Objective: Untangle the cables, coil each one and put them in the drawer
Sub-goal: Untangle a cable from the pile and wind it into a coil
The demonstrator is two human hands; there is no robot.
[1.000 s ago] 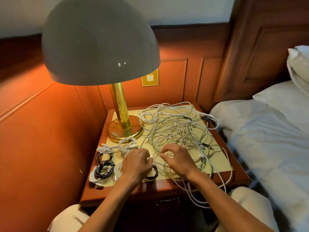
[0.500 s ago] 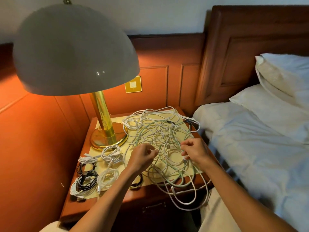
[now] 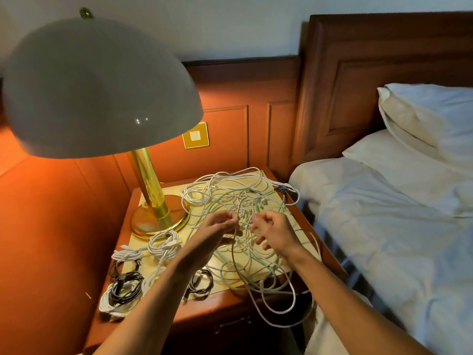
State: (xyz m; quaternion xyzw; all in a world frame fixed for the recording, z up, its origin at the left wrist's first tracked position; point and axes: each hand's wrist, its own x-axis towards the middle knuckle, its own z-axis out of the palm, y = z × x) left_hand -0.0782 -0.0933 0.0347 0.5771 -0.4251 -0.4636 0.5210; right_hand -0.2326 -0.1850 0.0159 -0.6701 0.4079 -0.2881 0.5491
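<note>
A big tangle of white and pale green cables [image 3: 238, 198] covers the right half of the wooden nightstand [image 3: 143, 313], and some loops hang over its front edge. My left hand [image 3: 217, 231] is raised above the tangle and pinches a cable strand that hangs down from its fingertips. My right hand [image 3: 275, 234] hovers close beside it with fingers loosely curled among the strands; whether it holds one I cannot tell. Several coiled cables lie at the nightstand's left front: white coils [image 3: 163, 243] and black coils [image 3: 125, 288]. The closed drawer [image 3: 233, 325] sits below the top.
A brass lamp [image 3: 153, 201] with a wide grey dome shade [image 3: 97, 90] stands at the nightstand's back left. A bed with white sheets [image 3: 384, 239] and pillows [image 3: 430, 119] lies right of it. Wood panelling runs behind and to the left.
Both hands have lifted off the tabletop and come closer together above the tangle, the left drawing a strand up. The camera has swung right, showing more of the bed.
</note>
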